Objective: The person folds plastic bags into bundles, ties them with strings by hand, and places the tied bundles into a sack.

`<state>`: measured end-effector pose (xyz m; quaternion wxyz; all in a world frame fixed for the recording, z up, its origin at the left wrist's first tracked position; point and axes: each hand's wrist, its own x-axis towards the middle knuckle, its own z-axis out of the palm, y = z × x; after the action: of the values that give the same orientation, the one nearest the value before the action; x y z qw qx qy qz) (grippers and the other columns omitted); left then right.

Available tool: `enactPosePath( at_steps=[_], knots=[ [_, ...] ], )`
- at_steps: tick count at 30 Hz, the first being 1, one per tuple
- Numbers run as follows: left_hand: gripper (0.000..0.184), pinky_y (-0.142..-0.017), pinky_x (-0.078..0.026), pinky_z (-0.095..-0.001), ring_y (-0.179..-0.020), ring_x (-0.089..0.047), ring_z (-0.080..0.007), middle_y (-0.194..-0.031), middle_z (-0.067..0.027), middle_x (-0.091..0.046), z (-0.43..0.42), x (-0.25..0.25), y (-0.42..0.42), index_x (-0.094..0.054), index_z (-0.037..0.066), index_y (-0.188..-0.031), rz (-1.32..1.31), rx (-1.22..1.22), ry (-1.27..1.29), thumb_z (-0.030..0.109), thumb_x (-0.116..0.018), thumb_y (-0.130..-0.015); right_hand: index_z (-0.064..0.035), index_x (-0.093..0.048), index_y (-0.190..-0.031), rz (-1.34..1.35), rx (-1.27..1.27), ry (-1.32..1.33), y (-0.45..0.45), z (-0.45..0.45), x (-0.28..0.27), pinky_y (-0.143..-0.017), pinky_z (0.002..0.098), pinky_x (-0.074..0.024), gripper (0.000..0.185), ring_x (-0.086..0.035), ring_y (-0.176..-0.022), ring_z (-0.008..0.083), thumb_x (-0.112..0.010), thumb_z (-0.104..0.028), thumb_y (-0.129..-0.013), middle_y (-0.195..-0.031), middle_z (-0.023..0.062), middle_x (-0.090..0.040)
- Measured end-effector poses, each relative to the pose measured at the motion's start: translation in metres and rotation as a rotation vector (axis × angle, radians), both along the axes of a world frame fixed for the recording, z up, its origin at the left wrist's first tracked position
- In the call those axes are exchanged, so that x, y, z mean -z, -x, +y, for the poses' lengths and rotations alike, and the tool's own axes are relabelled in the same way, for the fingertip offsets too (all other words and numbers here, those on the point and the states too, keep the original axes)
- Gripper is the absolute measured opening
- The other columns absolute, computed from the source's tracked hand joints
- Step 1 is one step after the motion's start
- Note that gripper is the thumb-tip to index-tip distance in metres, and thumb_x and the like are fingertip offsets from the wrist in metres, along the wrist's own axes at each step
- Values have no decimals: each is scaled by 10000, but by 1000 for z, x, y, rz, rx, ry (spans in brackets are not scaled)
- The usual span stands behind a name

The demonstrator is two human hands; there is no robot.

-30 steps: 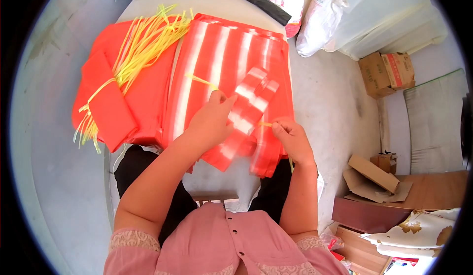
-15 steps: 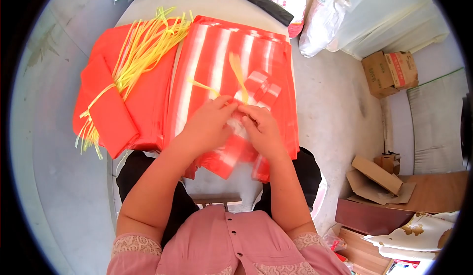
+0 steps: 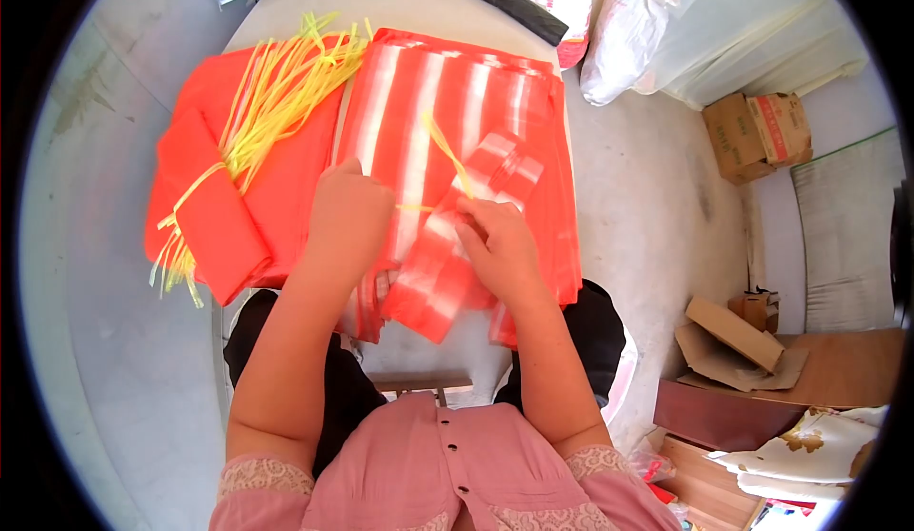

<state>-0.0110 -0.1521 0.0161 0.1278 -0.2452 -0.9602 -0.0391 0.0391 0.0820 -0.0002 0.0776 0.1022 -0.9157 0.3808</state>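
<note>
A folded red-and-white striped plastic bundle (image 3: pixel 443 269) lies slantwise on a stack of striped plastic sheets or bags (image 3: pixel 381 84). My right hand (image 3: pixel 500 245) is closed at the bundle's middle, pinching a yellow strip (image 3: pixel 444 146) whose free end sticks up past the fingers. My left hand (image 3: pixel 352 209) is a fist to the left, over the stack's edge. A short stretch of yellow strip runs between the two hands, and its end seems to be in the left fist. On the left, a bunch of yellow strips (image 3: pixel 281 93) rests on plain red sheets (image 3: pixel 190 93).
A folded red bundle (image 3: pixel 221 231) tied with yellow strip lies at the left. A black roll (image 3: pixel 507 8) sits at the table's (image 3: pixel 333 3) far edge, near white sacks (image 3: pixel 628 31). Cardboard boxes (image 3: pixel 757 141) stand on the floor at the right.
My left hand has moved left, away from the right hand, drawing the yellow strip out between them. The right hand stays at the bundle's middle. The strip's upright end has tipped left.
</note>
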Motion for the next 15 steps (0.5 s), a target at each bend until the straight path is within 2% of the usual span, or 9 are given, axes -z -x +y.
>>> enactPosePath(
  at_steps=[3,6,9,12,15],
  knots=[
    [112,-765,-531,-417,-832,-666,-284,-816,-79,-735,-7,-9,-2,-796,89,-845,-202,58,-98,198,-772,-838,-26,-718,-1219,17,19,-25,-1,-3,0,-936,446,-521,299,-631,-1062,354,-710,-164,-953,-1175,148,-736],
    [117,-805,-552,-439,-873,-686,-306,-834,-96,-746,5,-22,-5,-813,92,-925,-184,-1,-407,186,-746,-902,-29,-722,-1207,46,24,-69,-2,-5,-4,-922,446,-524,292,-634,-1040,352,-715,-175,-954,-1147,141,-740],
    [122,-822,-553,-448,-912,-690,-312,-871,-107,-746,24,-22,-6,-804,87,-982,-269,44,-757,144,-727,-907,-39,-729,-1196,95,26,-87,0,-7,-3,-899,445,-529,284,-640,-1012,348,-721,-187,-954,-1112,127,-745],
    [120,-835,-554,-441,-941,-688,-317,-897,-101,-745,39,-19,-6,-790,85,-996,-320,166,-799,108,-731,-894,-70,-740,-1192,89,39,-83,2,-7,-8,-872,442,-531,269,-644,-987,334,-724,-191,-953,-1064,112,-747],
    [165,-848,-554,-430,-967,-681,-321,-919,-91,-744,45,-23,-7,-778,93,-1041,-307,313,-728,84,-733,-883,-97,-752,-1169,32,64,-31,3,-7,-14,-841,433,-529,233,-644,-960,316,-720,-182,-955,-1014,100,-744]
  ],
)
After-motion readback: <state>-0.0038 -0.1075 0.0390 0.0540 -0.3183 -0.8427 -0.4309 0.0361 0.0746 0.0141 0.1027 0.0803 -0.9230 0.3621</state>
